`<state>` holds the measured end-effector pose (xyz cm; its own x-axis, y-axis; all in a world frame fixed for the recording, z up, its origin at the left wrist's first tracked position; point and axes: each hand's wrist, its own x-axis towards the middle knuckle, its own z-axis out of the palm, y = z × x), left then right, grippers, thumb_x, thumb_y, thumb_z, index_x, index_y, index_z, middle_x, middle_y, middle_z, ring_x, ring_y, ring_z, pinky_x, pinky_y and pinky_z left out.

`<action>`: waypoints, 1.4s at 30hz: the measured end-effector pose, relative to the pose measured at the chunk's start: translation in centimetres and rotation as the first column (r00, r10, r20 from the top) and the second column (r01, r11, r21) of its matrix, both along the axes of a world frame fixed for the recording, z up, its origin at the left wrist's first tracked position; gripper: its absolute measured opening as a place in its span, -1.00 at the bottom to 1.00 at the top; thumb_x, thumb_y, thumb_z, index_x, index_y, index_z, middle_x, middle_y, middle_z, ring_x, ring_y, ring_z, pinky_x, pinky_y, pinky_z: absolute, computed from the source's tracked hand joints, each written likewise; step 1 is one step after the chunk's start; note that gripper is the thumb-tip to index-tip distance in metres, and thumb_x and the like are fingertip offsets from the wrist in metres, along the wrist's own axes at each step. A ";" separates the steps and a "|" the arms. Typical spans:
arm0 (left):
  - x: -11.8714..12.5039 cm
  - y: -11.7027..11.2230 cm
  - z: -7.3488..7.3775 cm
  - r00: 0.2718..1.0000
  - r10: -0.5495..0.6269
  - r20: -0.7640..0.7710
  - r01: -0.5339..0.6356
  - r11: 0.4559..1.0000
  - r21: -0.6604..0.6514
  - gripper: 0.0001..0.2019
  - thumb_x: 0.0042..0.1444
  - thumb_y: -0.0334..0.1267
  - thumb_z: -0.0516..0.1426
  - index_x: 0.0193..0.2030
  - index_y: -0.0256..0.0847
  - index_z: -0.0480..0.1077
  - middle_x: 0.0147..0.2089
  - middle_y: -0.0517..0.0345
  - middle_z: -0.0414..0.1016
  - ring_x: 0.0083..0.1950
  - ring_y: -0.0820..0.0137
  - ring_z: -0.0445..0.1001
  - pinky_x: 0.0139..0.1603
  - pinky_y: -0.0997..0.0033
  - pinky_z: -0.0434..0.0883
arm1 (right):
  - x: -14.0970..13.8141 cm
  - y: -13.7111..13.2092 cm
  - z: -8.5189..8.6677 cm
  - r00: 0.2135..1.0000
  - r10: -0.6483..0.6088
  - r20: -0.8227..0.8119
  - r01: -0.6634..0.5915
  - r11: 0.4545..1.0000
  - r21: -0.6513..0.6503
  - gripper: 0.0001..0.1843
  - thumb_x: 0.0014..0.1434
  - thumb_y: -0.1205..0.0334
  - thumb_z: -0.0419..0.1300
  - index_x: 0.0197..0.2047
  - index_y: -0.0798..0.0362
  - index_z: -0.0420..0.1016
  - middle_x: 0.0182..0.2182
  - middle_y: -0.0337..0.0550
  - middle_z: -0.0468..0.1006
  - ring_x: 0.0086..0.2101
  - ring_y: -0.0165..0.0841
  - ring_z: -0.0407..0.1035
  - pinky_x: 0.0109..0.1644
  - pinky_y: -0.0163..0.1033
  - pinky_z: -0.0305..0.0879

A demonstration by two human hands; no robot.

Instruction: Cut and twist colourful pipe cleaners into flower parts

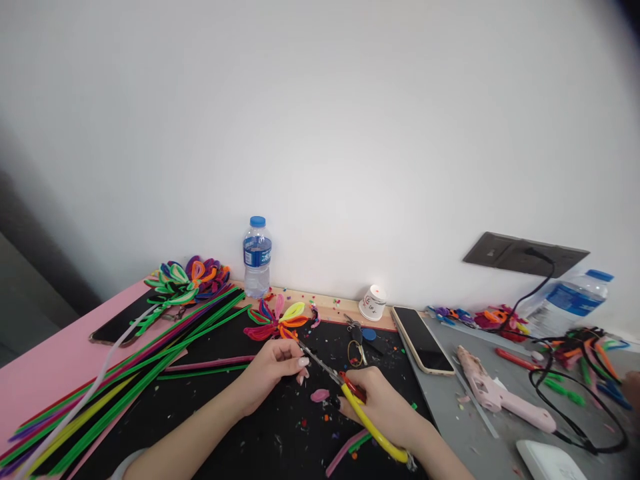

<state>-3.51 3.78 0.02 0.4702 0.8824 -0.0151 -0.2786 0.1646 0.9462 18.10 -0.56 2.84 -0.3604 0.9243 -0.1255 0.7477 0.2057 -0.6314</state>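
Observation:
My right hand [377, 403] grips scissors [327, 370] with yellow and red handles; the blades point up and left towards my other hand. My left hand [280, 367] is closed in a pinch beside the blade tips, and what it holds, if anything, is too small to make out. Just beyond it is a multicoloured pipe-cleaner flower [273, 322] with pink, yellow, orange and red loops. A small pink loop [320, 395] lies on the black mat [240, 440] between my hands, among scattered fuzzy scraps.
Long pipe cleaners [130, 380] and finished flowers [187, 280] lie at left. Along the wall stand a water bottle [257, 260] and a paper cup [373, 303]. Keys [356, 333], a phone [425, 340] and a pink glue gun [500, 393] lie rightward. Another person's hand [632, 388] shows at the right edge.

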 end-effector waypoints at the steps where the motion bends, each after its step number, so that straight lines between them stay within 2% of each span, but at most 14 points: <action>1: 0.0 -0.1 -0.1 0.999 -0.011 0.035 0.012 0.999 -0.031 -0.80 -0.07 -0.26 0.22 -0.56 -0.30 0.32 -0.58 0.22 0.40 -0.54 0.53 0.30 -0.42 0.51 0.25 | 0.1 0.0 0.0 1.000 0.006 -0.001 -0.006 1.000 0.000 -0.70 -0.03 0.24 0.10 -0.61 0.08 0.00 -0.62 -0.41 -0.02 -0.54 -0.51 -0.15 -0.54 -0.40 -0.18; 6: 0.1 -0.3 -0.4 0.984 -0.070 0.166 0.096 0.983 -0.155 -0.79 -0.10 -0.28 0.24 -0.58 -0.31 0.31 -0.61 0.22 0.37 -0.58 0.54 0.27 -0.45 0.49 0.21 | 0.1 0.1 0.0 0.999 0.051 -0.018 -0.052 0.999 -0.013 -0.71 -0.05 0.26 0.11 -0.60 0.08 0.01 -0.61 -0.41 -0.01 -0.53 -0.51 -0.14 -0.53 -0.41 -0.16; 15: 0.2 -0.9 -0.9 0.907 -0.154 0.391 0.275 0.922 -0.274 -0.84 -0.04 -0.34 0.21 -0.55 -0.31 0.33 -0.65 0.22 0.33 -0.62 0.57 0.21 -0.45 0.47 0.21 | -0.3 0.1 0.3 0.992 0.102 -0.072 -0.104 0.994 -0.017 -0.74 -0.10 0.34 0.10 -0.60 0.08 0.01 -0.63 -0.42 0.00 -0.54 -0.52 -0.12 -0.54 -0.42 -0.18; 25: 0.0 -0.7 -0.8 0.941 -0.101 0.322 0.218 0.910 -0.352 -0.85 -0.02 -0.37 0.19 -0.53 -0.29 0.32 -0.63 0.23 0.33 -0.59 0.57 0.23 -0.40 0.48 0.24 | -0.3 0.1 -0.2 0.999 0.041 0.013 -0.042 0.997 0.058 -0.75 -0.05 0.33 0.05 -0.61 0.08 0.00 -0.65 -0.41 0.00 -0.56 -0.52 -0.14 -0.55 -0.40 -0.19; 35: 0.2 -0.7 -0.9 0.905 -0.137 0.402 0.285 0.898 -0.335 -0.87 -0.05 -0.37 0.20 -0.53 -0.30 0.33 -0.62 0.23 0.32 -0.61 0.58 0.19 -0.46 0.49 0.23 | -0.4 0.1 -0.2 0.996 0.084 -0.005 -0.083 0.993 0.078 -0.77 -0.08 0.40 0.00 -0.62 0.07 -0.04 -0.66 -0.41 -0.02 -0.57 -0.53 -0.14 -0.56 -0.39 -0.19; 42: 0.3 -0.9 -0.5 0.906 -0.157 0.392 0.296 0.899 -0.324 -0.84 -0.04 -0.36 0.19 -0.56 -0.31 0.33 -0.66 0.25 0.28 -0.62 0.59 0.16 -0.46 0.50 0.22 | -0.1 0.3 -0.8 0.996 0.083 0.021 -0.085 0.991 0.100 -0.78 -0.09 0.42 -0.01 -0.62 0.07 -0.04 -0.66 -0.41 -0.02 -0.57 -0.53 -0.15 -0.55 -0.39 -0.19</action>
